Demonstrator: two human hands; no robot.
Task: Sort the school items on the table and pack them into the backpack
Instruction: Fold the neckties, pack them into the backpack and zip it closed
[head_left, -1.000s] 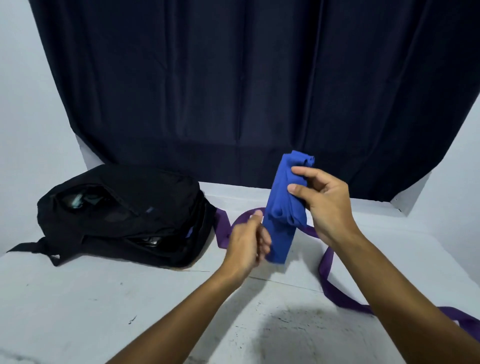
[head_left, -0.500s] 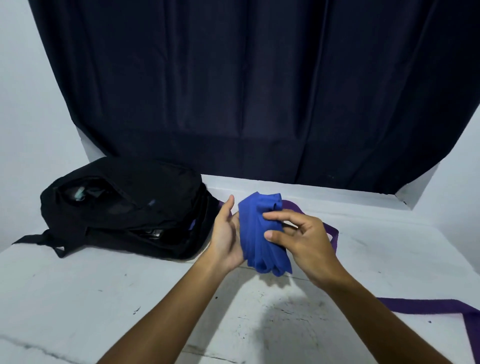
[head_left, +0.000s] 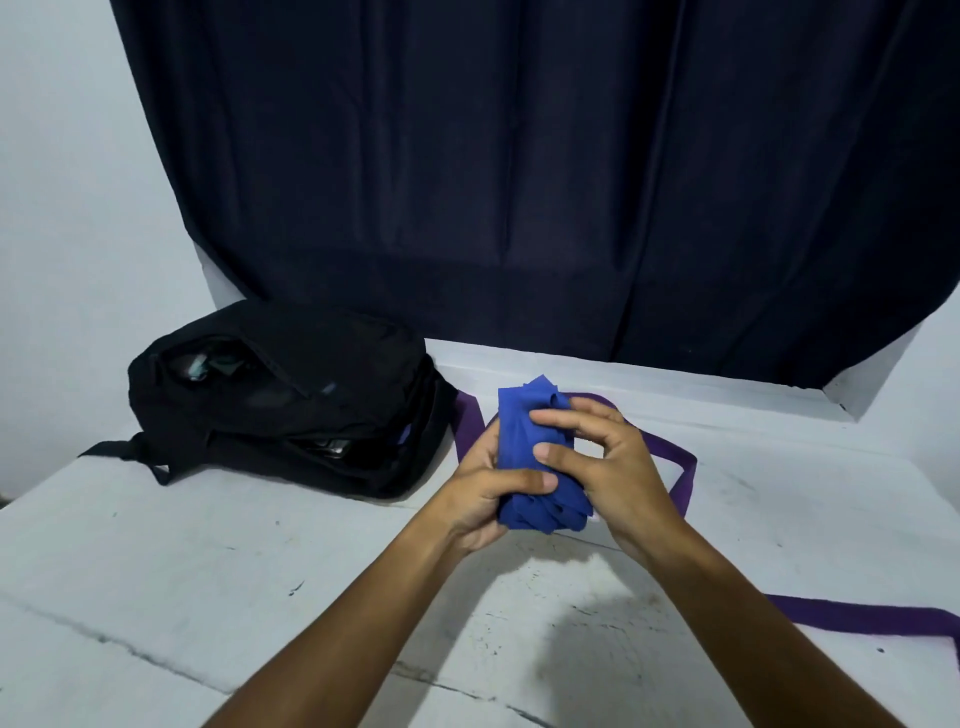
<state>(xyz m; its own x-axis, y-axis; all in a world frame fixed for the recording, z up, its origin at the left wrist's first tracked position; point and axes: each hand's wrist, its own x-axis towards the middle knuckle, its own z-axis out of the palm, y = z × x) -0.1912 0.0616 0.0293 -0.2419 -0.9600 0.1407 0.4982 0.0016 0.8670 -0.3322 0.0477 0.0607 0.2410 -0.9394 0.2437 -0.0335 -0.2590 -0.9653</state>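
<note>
On a scuffed white table (head_left: 156, 571) before a dark curtain (head_left: 519, 182), my left hand (head_left: 483, 499) and right hand (head_left: 608, 467) both grip a folded blue cloth (head_left: 519, 431); the open black fabric backpack (head_left: 280, 395) lies left of them. I read no writing.

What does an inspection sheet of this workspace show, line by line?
Surface: white table, scuffed, dark marks.
Job's things: black backpack lying open at left; folded blue cloth held above the table.
Clutter: purple strap snaking across the table behind the hands and to the right.
Grippers: left hand grips the cloth's lower part; right hand pinches its right side.
Cables: nothing seen.
Surroundings: dark curtain, white walls.
</note>
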